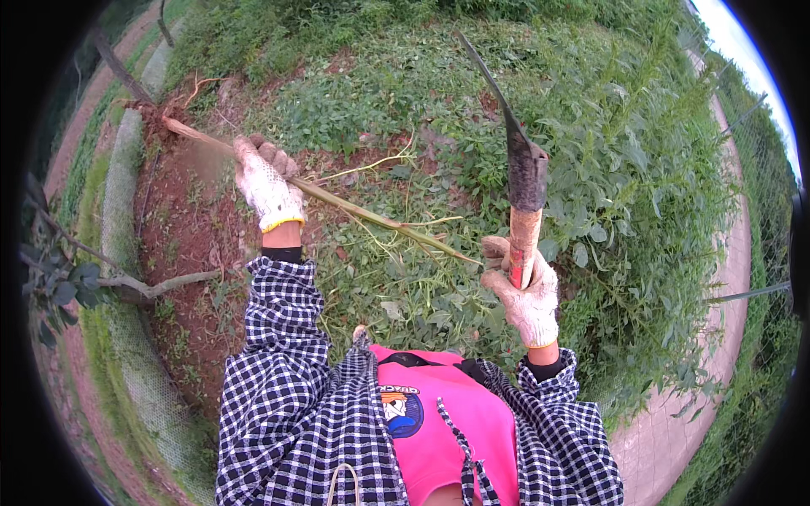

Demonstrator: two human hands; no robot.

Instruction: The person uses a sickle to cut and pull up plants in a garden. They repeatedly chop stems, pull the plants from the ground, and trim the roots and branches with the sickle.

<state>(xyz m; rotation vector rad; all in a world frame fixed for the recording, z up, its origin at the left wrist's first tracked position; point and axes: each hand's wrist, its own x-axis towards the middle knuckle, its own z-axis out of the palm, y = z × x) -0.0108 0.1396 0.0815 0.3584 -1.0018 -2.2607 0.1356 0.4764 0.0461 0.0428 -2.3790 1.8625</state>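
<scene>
My left hand, in a soiled white work glove, is closed around a thick uprooted plant stalk. The stalk's roots, with reddish soil on them, point to the upper left, and its thin tip ends near my other hand. My right hand, gloved the same way, grips the wooden handle of a hoe. The hoe's dark metal blade is raised at the top and seen nearly edge-on. Cut or flattened green weeds cover the ground below both hands.
Tall leafy weeds stand on the right, with a paved path and a wire fence beyond. Bare reddish soil lies on the left beside a mesh-covered edging. A tree branch reaches in from the left.
</scene>
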